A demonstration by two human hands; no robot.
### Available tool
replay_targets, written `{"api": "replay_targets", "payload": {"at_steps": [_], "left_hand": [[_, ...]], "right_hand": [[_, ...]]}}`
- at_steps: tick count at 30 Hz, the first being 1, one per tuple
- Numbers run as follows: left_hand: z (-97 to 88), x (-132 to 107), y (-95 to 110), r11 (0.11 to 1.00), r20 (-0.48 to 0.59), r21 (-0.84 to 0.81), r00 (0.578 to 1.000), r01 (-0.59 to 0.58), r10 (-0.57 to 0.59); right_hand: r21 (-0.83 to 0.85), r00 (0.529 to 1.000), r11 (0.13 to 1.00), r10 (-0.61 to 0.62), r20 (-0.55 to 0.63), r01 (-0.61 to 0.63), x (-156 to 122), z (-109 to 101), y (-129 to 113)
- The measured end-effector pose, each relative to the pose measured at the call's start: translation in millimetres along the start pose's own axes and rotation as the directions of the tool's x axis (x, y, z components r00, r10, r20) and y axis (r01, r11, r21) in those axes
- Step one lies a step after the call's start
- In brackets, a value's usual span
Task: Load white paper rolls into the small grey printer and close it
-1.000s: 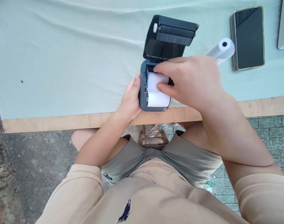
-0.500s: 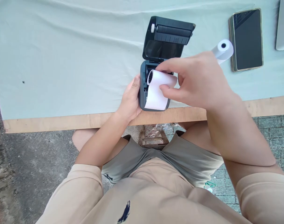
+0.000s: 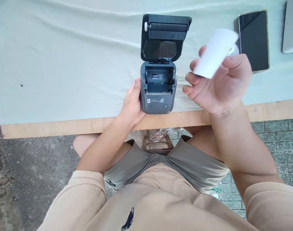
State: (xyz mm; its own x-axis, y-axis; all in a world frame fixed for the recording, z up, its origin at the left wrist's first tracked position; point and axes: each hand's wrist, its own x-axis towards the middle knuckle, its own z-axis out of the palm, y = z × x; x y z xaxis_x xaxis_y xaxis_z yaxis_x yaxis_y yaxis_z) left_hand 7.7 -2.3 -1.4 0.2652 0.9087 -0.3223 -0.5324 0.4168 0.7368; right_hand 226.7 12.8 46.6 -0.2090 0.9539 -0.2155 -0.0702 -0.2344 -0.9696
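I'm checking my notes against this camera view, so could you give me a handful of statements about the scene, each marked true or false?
1. The left grip holds the printer. True.
2. The right grip holds nothing. False: the right grip holds a white roll.
3. The printer's lid stands open. True.
4. The phone lies left of the printer in this view. False: the phone lies to its right.
5. A wooden edge borders the pale cloth on the near side. True.
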Motion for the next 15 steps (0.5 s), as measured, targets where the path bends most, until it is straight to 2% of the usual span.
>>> {"api": "replay_targets", "payload": {"at_steps": [4,6,9,11,15], "left_hand": [[0.8,-1,1,1.000,-0.033,0.025,0.999,0.016,-0.015],[1.0,-1,1,0.999,-0.043,0.027,0.999,0.017,-0.016],[0.7,-1,0,1.000,-0.046,0.015,0.999,0.009,-0.009],[0.6,-1,0,1.000,-0.034,-0.002,0.999,0.010,-0.010],[1.1,-1,0,0.999,-0.015,-0.036,1.000,0.012,-0.013]], "right_hand": [[0.032,0.996,0.996,-0.086,-0.035,0.087,4,-6,17],[0.041,0.987,0.993,-0.109,-0.114,0.114,7,-6,24],[-0.039,0.950,0.988,-0.154,-0.271,0.149,10,-1,32],[-0.100,0.926,0.980,-0.193,-0.326,0.170,10,5,34],[-0.247,0.917,0.938,-0.305,-0.259,0.242,10,9,35]]}}
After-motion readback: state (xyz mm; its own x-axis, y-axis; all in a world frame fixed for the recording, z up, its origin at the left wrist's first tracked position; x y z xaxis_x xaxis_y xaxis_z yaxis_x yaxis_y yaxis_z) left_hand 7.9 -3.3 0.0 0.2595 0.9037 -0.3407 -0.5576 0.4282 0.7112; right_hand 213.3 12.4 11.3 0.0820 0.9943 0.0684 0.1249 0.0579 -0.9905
